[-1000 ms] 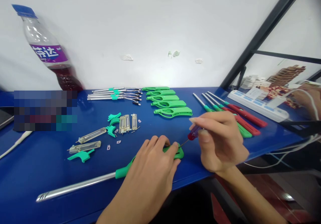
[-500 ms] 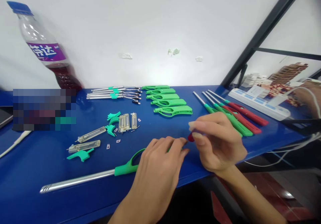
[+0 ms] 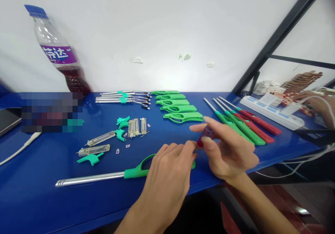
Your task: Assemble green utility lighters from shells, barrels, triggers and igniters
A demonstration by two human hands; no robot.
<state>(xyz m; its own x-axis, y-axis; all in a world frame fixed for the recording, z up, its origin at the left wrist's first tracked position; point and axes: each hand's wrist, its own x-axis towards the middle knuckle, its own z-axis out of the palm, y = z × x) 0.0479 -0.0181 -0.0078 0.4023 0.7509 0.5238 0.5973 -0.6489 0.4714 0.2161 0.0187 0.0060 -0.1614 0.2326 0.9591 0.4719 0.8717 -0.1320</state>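
Note:
A green gas lighter [image 3: 134, 172] with a long metal tube lies near the front edge of the blue table. My left hand [image 3: 167, 171] is closed over its handle and hides most of it. In my right hand [image 3: 232, 153] is a small screwdriver [image 3: 204, 136] with a dark red, see-through handle, pinched between thumb and fingers. Its thin shaft slants down to the handle's end beside my left fingertips; where the tip touches is hidden. Left of my hands lie clear fuel tanks [image 3: 101, 138], teal triggers [image 3: 90, 158] and tiny pale clips [image 3: 127, 146].
Green handle shells [image 3: 183, 117] and metal tubes with wires [image 3: 112, 101] lie in rows at the back. Finished-looking green and red lighters [image 3: 258, 121] lie at right, before a white power strip [image 3: 272, 111]. A drink bottle [image 3: 59, 54] leans back left. Another person's hand [image 3: 320, 103] shows far right.
The screwdriver has turned more upright, and more of its handle shows as my right fingers have spread. My left hand stays on the lighter. The whole view has shifted slightly.

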